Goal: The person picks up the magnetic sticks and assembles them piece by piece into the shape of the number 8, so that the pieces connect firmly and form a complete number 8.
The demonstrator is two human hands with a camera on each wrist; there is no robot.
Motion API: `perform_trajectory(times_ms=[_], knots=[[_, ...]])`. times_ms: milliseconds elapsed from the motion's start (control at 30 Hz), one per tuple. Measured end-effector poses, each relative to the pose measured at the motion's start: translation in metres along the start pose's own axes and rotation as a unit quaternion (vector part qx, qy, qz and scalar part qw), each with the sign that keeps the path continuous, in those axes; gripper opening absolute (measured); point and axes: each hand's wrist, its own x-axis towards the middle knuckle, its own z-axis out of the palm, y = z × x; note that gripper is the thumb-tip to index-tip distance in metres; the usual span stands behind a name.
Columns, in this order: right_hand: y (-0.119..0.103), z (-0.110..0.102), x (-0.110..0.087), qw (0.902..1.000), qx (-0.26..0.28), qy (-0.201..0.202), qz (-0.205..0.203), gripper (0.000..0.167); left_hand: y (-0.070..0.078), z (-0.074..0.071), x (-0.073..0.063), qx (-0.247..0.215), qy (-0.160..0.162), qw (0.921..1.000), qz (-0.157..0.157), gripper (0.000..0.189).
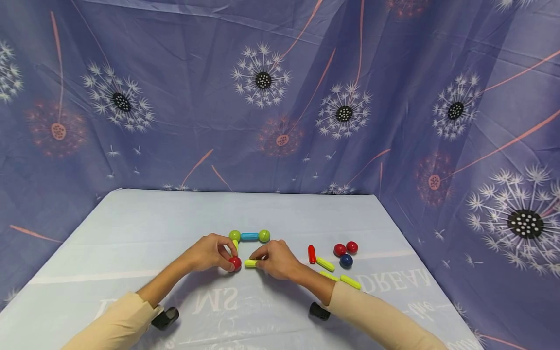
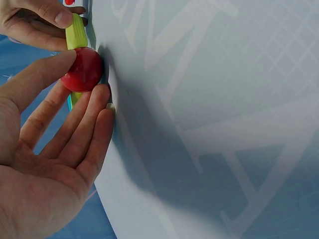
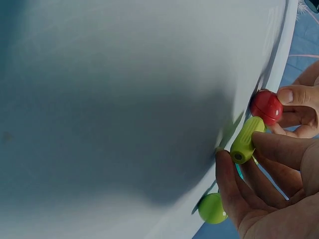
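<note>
My left hand (image 1: 211, 253) pinches a red ball (image 1: 235, 263) between thumb and fingers, low over the table. My right hand (image 1: 276, 260) pinches a yellow-green ribbed rod (image 1: 251, 263) that lies crosswise, its free end pointing at the red ball. In the right wrist view the rod (image 3: 244, 142) shows a dark hole in its near end and sits close to the ball (image 3: 267, 107); whether they touch I cannot tell. Behind, two green balls (image 1: 264, 236) are joined by a blue rod (image 1: 250, 236). Another yellow-green rod (image 1: 236, 244) runs from the left green ball towards the red one, partly hidden by my left fingers.
On the right lie a red rod (image 1: 311, 254), several yellow-green rods (image 1: 325, 264), two red balls (image 1: 340, 250) and a dark blue ball (image 1: 346, 261). A pale cloth with lettering covers the table (image 1: 144, 218). A blue patterned curtain (image 1: 192, 97) hangs behind.
</note>
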Motion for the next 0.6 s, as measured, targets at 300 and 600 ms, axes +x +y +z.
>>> perform_trajectory(times_ms=[300, 600], knots=[[-0.0003, 0.0015, 0.0023, 0.9999, 0.012, -0.004, 0.003, 0.018, -0.0014, 0.0006, 0.0016, -0.005, -0.003, 1.0000, -0.001, 0.028], [-0.0007, 0.0050, 0.0037, 0.9998, 0.020, -0.006, 0.004, 0.019, -0.0009, 0.0008, 0.0014, -0.010, -0.004, 0.9999, 0.001, 0.027]])
